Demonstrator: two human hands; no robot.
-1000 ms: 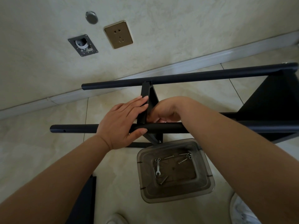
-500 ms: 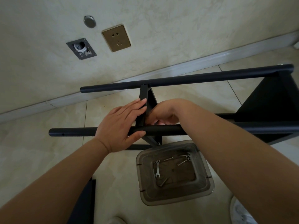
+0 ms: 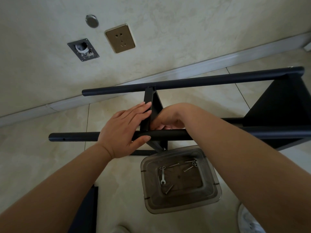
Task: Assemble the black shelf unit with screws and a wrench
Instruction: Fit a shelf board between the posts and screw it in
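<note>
The black shelf unit lies on its side on the tiled floor, its far tube (image 3: 202,81) and near tube (image 3: 75,137) running left to right. A black shelf panel (image 3: 154,105) stands on edge between them. My left hand (image 3: 124,130) presses flat against the panel's left face with straight fingers, its thumb on the near tube. My right hand (image 3: 170,118) is curled against the panel's right side just above the near tube, and its fingertips are hidden. A small wrench (image 3: 162,177) and several screws (image 3: 188,168) lie in a smoky plastic bin (image 3: 213,187).
A second fitted shelf panel (image 3: 282,105) closes the frame at the right. Another loose black panel (image 3: 85,211) lies at the bottom left. The wall with a brass socket (image 3: 119,38) and the skirting runs close behind the frame. A white shoe (image 3: 247,221) shows bottom right.
Both hands stay where they were on the panel and near tube. Only the view has shifted slightly.
</note>
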